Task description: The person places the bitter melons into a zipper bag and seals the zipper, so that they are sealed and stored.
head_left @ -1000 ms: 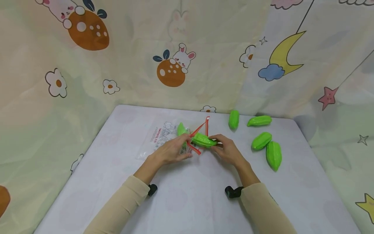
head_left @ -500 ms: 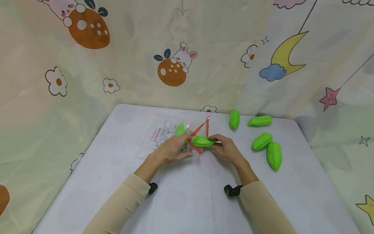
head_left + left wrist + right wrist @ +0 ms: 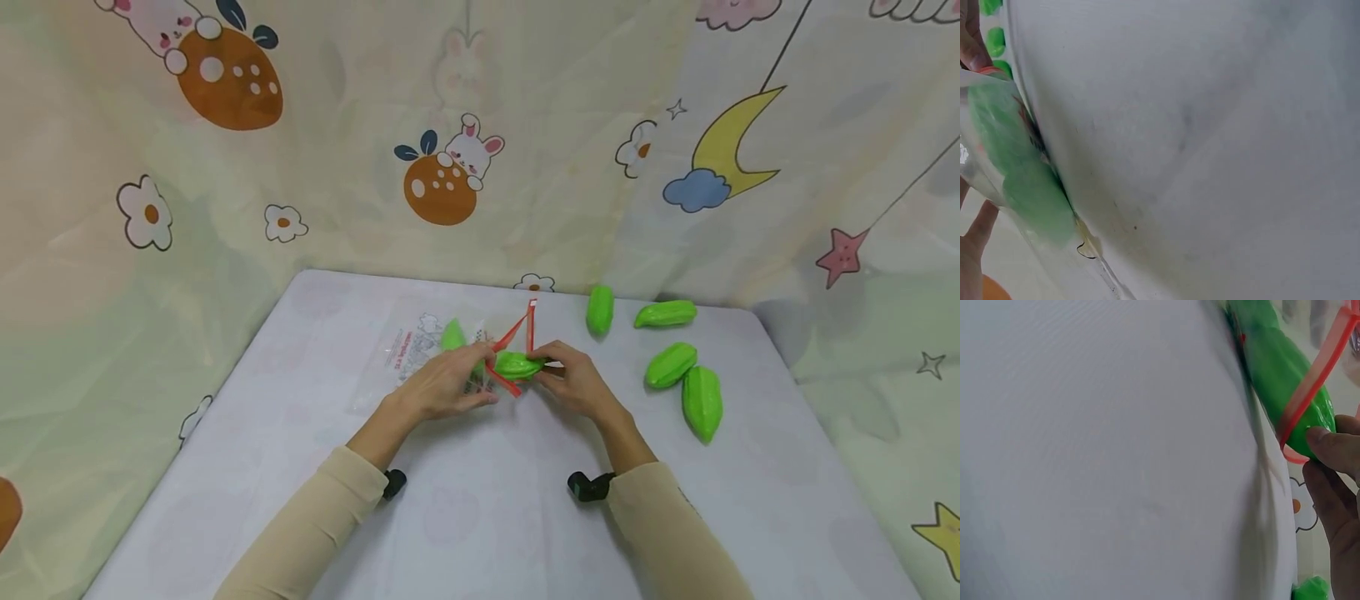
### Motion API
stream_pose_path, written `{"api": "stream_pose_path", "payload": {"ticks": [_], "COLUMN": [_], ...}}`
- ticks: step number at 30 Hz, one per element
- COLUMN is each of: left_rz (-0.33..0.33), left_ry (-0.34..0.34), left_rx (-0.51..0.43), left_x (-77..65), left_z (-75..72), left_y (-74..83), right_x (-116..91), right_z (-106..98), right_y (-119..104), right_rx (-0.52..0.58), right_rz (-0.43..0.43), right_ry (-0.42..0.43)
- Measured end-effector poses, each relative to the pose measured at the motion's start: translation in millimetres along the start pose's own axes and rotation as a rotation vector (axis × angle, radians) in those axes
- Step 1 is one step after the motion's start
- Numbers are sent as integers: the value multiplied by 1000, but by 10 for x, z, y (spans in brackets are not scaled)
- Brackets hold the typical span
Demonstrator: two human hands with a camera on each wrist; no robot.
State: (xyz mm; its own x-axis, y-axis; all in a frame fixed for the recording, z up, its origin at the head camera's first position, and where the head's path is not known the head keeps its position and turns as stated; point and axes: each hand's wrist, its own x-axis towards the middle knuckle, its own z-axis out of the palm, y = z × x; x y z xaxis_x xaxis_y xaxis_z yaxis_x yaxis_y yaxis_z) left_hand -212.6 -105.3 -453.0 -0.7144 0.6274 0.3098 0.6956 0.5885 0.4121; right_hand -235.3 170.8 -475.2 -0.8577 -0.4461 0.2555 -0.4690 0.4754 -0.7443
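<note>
We observe the right hand (image 3: pixel 573 383) in a narrow pinch on the end of a green fruit (image 3: pixel 516 365), which lies mostly inside the red rim (image 3: pixel 510 333) of the clear bag (image 3: pixel 412 346). The left hand (image 3: pixel 442 387) grips the bag beside its rim. We see more green inside the bag; four loose fruits (image 3: pixel 702 404) lie right of the bag on the white table (image 3: pixel 450 533).

At the right fingers (image 3: pixel 1327 500) the fruit (image 3: pixel 516 365) is bright green; beside them, a red strip (image 3: pixel 531 329) edges the clear bag (image 3: pixel 420 350), whose print (image 3: pixel 407 348) seems red and grey.
</note>
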Motion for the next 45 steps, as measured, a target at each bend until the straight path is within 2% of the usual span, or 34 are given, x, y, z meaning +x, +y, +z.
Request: {"api": "stream_pose_path", "payload": {"ticks": [7,13,19,29,35,40,45], "left_rz": [2,-10,2,-69,-156,-152,-161], "left_ry": [0,-11,8,64,41,52,39], "left_rx": [-22,-18,-28,-41,-53,-90,-74], "left_x": [-25,-26,-39,-78,-93,-79,-99], "left_z": [13,9,11,25,0,-37,-52], "left_y": [3,8,9,-48,-81,-89,-87], "right_x": [-11,-17,-54,-231,-333,-405,-476], "right_z": [68,60,19,-279,-434,-538,-641], "right_y": [-7,-31,-32,-27,-45,-3,45], "right_rx": [22,23,27,-12,-94,-151,-215], "right_rz": [38,41,61,22,21,-13,-80], "right_ry": [-10,-21,-34,16,25,64,119]}}
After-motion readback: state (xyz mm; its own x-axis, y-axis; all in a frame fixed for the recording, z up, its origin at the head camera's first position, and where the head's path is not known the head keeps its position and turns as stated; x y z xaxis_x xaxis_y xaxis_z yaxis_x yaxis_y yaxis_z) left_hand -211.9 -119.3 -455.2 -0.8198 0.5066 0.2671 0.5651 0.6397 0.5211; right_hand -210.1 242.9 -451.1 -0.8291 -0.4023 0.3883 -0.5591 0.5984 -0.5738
